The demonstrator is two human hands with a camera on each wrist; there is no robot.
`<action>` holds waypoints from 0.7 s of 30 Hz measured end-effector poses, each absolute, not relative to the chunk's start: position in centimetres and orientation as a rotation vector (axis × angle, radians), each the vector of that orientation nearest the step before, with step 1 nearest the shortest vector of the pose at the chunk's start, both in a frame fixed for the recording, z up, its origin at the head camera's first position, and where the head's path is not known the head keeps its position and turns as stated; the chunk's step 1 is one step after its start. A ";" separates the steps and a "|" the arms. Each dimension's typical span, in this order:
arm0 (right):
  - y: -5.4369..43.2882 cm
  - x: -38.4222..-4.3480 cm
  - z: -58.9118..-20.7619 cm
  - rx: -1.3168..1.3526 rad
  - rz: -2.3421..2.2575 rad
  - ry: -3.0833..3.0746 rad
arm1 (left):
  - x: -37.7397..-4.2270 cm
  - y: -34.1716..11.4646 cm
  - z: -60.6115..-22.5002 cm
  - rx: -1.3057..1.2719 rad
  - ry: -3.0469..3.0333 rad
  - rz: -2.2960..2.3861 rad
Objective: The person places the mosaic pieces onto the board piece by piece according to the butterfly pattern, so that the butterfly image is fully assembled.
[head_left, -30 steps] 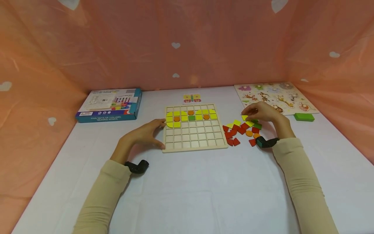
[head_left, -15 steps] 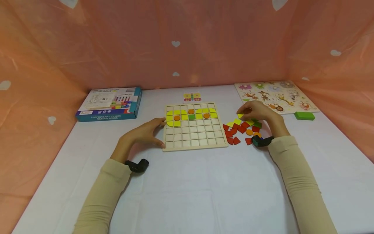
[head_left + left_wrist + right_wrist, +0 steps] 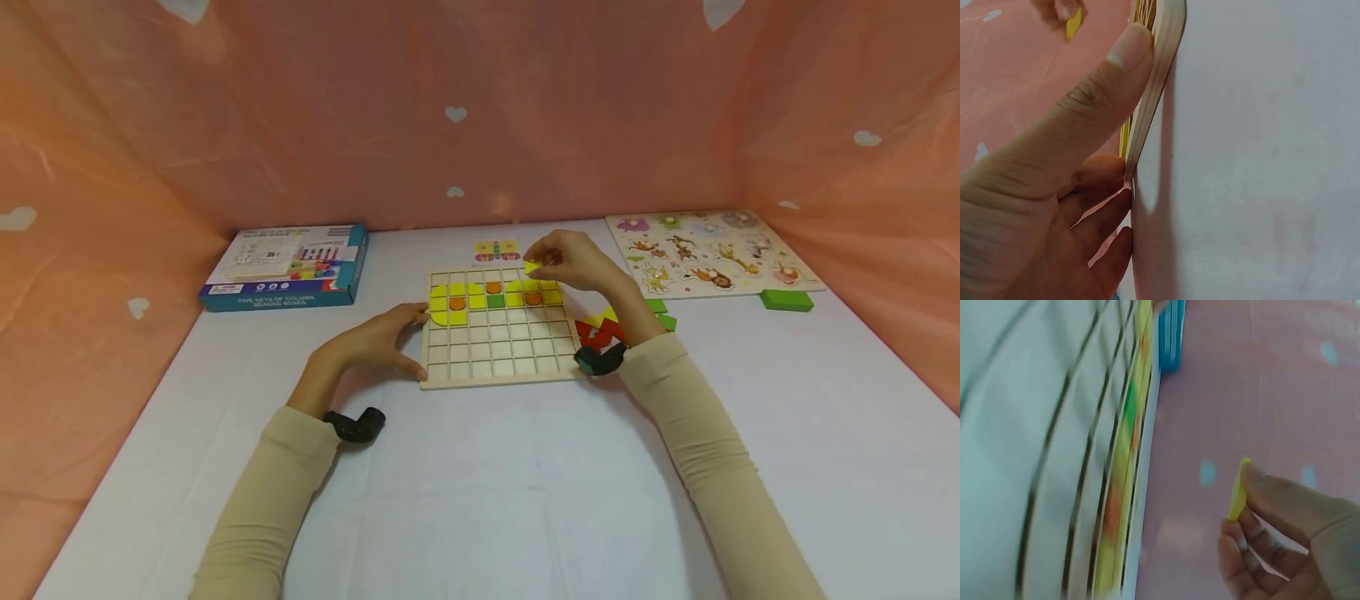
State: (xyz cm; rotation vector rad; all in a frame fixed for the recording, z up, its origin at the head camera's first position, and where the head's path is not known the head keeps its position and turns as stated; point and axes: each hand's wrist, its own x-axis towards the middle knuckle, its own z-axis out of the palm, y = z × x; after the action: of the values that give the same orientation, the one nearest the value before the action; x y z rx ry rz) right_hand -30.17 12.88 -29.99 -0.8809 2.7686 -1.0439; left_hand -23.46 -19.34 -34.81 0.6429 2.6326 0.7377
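Note:
A thin yellow tile (image 3: 532,267) is pinched between the thumb and fingers of my right hand (image 3: 573,260), over the far edge of the wooden grid board (image 3: 477,353). In the right wrist view the tile (image 3: 1239,494) stands nearly on edge in that pinch. My left hand (image 3: 375,337) rests along the board's left side, thumb at the near corner and fingers farther back, spread apart. The left wrist view has the thumb (image 3: 1129,50) against the frame. Yellow tiles, orange discs (image 3: 493,287) and a green square (image 3: 496,302) fill part of the board's far rows.
Red, yellow and green loose pieces (image 3: 600,333) lie right of the board, partly hidden by the right wrist. A small pattern card (image 3: 496,252) is behind it. A blue box (image 3: 285,268) stands back left; an animal puzzle (image 3: 712,254) and green block (image 3: 787,300) lie back right.
My right hand has carried the yellow tile left from above the loose pieces to the board's far edge. The left hand has stayed at the board's side.

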 end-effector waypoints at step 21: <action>5.0 -28.8 -33.5 -1.100 -0.822 2.675 | -23.5 -19.3 -34.5 0.666 2.634 0.705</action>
State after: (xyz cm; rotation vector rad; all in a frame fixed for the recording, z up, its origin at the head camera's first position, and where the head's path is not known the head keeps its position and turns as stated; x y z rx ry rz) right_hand -28.83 4.96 -33.50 -1.1004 2.6752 -0.8217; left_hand -23.46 -19.32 -34.50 0.6659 2.6342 0.7052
